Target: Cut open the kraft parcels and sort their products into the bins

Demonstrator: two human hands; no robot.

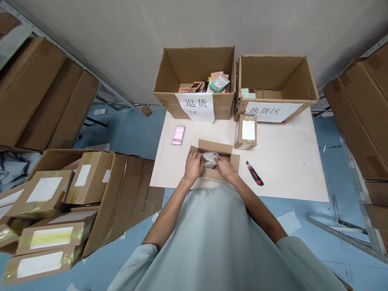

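Observation:
An open cardboard box (211, 174) stands at the table's front edge with its flaps folded out. Inside it lies a crumpled white paper (209, 159). My left hand (194, 165) reaches over the box's left side, its closed fingers gripping the paper's left edge. From the right, my right hand (224, 166) pinches the other edge of the paper. Whatever the paper covers is hidden. A red and black box cutter (255, 173) lies on the table, right of my right hand. Behind it stands a small taped carton (245, 132) with a white label.
Two large open cartons stand at the table's back: the left carton (163, 102) holds books or small boxes, the right carton (309, 91) a few boxes. A blurred pink item (178, 135) lies on the white table (291, 161). A floor carton (121, 202) of taped parcels stands left.

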